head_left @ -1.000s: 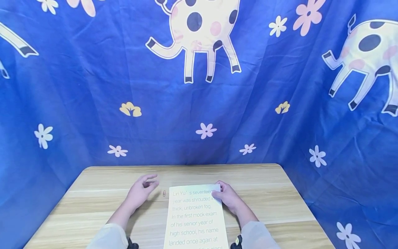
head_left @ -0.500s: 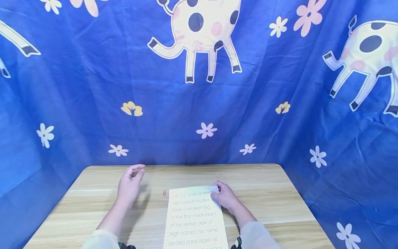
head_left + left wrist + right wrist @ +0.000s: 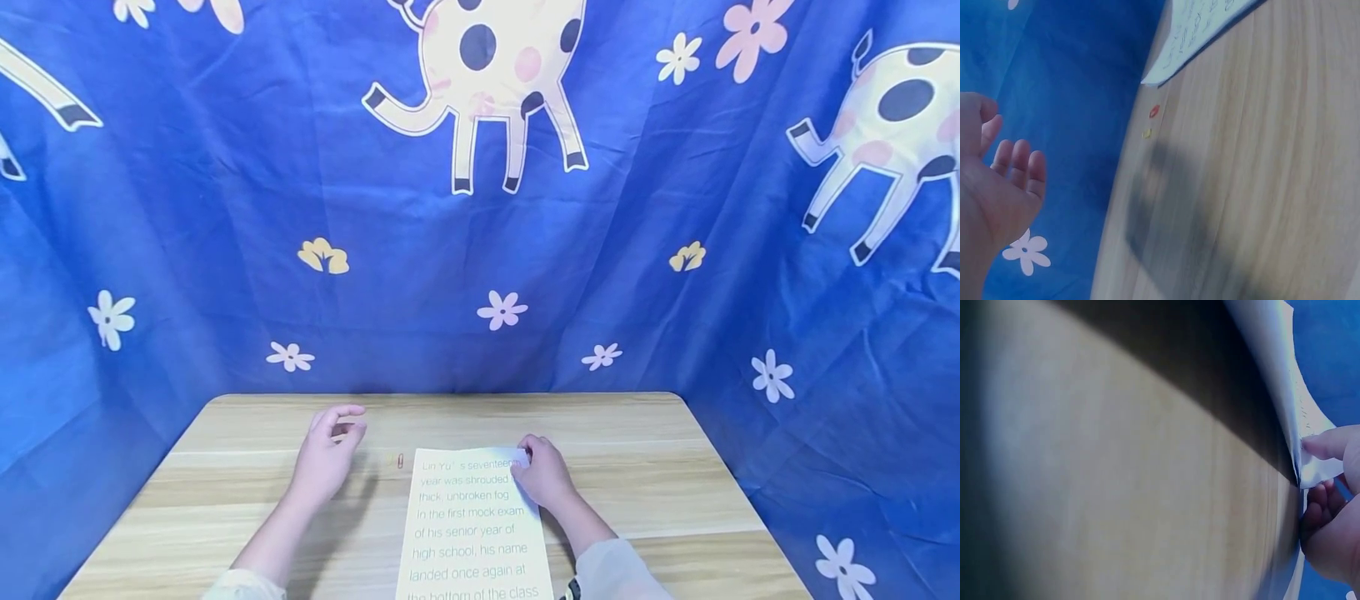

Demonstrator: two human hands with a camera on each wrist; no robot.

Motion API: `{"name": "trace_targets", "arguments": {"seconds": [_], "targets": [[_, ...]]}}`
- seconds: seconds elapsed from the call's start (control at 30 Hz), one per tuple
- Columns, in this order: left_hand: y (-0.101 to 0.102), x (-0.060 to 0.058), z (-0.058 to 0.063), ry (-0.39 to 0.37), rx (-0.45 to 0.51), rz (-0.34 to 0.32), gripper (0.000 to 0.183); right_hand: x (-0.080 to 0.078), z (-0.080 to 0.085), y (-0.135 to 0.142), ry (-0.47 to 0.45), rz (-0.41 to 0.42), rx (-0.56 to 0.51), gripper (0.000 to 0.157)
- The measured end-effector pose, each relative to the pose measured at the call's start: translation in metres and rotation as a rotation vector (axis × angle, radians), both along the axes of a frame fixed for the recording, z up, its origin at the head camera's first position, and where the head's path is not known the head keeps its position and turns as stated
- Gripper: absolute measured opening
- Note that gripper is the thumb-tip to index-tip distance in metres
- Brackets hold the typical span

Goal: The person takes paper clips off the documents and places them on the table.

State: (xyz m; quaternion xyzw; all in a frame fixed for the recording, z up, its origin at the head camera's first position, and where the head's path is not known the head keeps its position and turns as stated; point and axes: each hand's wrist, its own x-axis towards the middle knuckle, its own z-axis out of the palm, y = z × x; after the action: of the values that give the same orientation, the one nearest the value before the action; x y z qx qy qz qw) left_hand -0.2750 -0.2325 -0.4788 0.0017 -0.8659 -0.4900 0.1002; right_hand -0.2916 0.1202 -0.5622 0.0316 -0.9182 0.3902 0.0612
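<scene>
My right hand [image 3: 547, 475] pinches the top right corner of a printed sheet of paper [image 3: 476, 533], thumb in front; in the right wrist view the paper [image 3: 1316, 465] curves up from the table. My left hand [image 3: 326, 458] hovers over the table left of the sheet, its fingers loosely bent with nothing between them. Between that hand and the sheet lies a red paper clip [image 3: 401, 461]. Just left of it is a small yellow piece [image 3: 391, 458], also seen in the left wrist view, where the yellow piece [image 3: 1147, 134] looks like a clip but is too small to be sure.
The wood-grain table [image 3: 645, 467] has rounded far corners. A blue curtain [image 3: 420, 333] printed with cows and flowers stands behind it and at both sides. The left hand's shadow falls across the tabletop.
My left hand went left and away from the paper clip, then came slightly back right. The small yellow piece now shows beside the red clip. My right hand keeps hold of the paper.
</scene>
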Motion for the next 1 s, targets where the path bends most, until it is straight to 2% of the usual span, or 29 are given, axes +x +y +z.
{"name": "trace_targets", "arguments": {"seconds": [0.23, 0.43, 0.53, 0.83, 0.93, 1.0], "targets": [[0.008, 0.003, 0.001, -0.029, 0.004, -0.025, 0.031, 0.002, 0.001, 0.0, -0.038, -0.006, 0.031, 0.037], [0.01, 0.005, -0.006, -0.047, -0.01, -0.041, 0.033, 0.002, -0.001, -0.002, -0.051, -0.034, 0.017, 0.07], [0.013, 0.006, -0.008, -0.043, -0.038, -0.04, 0.032, 0.002, 0.0, -0.002, -0.039, -0.032, 0.042, 0.078], [0.018, 0.008, -0.011, -0.036, -0.109, -0.056, 0.031, 0.006, 0.005, -0.003, -0.025, -0.019, 0.119, 0.074], [0.019, 0.009, -0.011, -0.036, -0.116, -0.059, 0.031, 0.006, 0.006, 0.001, -0.034, -0.026, 0.07, 0.064], [0.018, 0.009, -0.01, -0.03, -0.126, -0.063, 0.032, 0.006, 0.006, 0.005, -0.035, -0.043, 0.019, 0.051]]}}
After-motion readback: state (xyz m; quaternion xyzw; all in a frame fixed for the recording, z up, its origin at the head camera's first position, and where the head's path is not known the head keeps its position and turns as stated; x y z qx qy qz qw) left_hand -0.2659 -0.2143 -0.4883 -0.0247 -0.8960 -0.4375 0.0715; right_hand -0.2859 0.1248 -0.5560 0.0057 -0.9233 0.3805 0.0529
